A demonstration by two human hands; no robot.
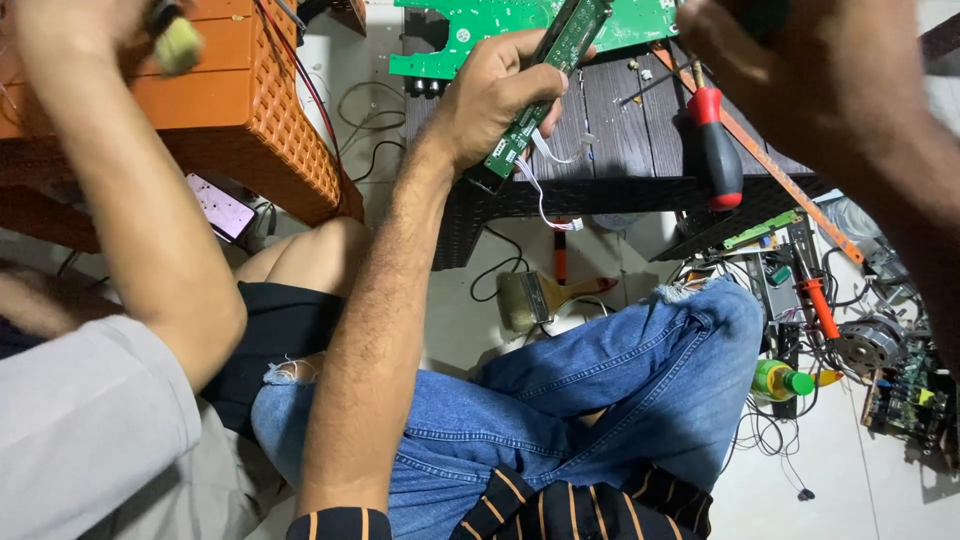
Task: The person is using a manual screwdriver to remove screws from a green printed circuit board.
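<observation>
My left hand [495,95] is clamped round a narrow green circuit board [545,75] over the dark slatted worktop [620,140], its white wires hanging loose, while my right hand [770,50], blurred, grip unclear, hovers above the red-handled screwdriver [715,145].

Bright even indoor light, soft shadows under table; near arms blurred, edges stretched.

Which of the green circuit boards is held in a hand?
The narrow long circuit board, gripped by the left hand; the large circuit board lies flat on the dark table.
</observation>
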